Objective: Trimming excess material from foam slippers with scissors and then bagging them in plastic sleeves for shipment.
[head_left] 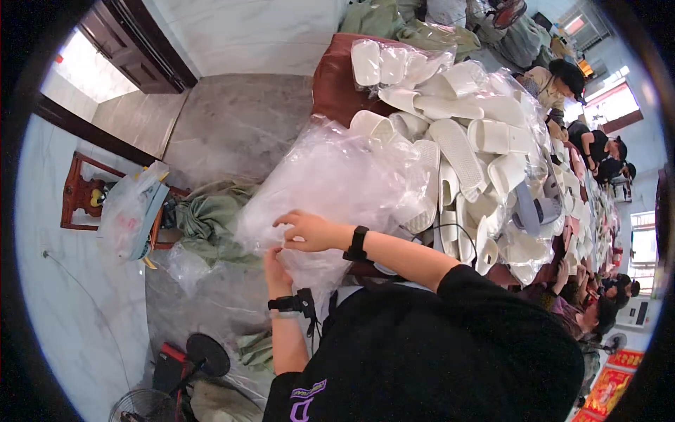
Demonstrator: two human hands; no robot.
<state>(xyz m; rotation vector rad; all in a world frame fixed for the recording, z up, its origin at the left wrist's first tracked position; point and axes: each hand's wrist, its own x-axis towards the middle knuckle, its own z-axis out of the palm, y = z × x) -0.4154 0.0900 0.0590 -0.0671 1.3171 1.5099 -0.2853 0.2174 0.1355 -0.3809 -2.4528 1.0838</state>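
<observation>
My right hand [309,232] reaches in from the right, a black band on its wrist, its fingers curled over the edge of a heap of clear plastic bags [330,165]. Just below it, my left hand [277,271] points upward, also with a black band, and its fingertips pinch the thin plastic. The fingertips of both hands nearly meet at the near left side of the heap. Which single bag they hold is hard to make out. Right of the bags lies a big pile of white slippers [457,151], some of them wrapped in clear plastic.
A grey slipper [526,209] lies among the white ones on a table with a reddish-brown cover [344,77]. Green sacks [214,218] and a wooden chair [83,190] stand to the left. A fan [144,406] is at the lower left. Several people sit along the table at the right.
</observation>
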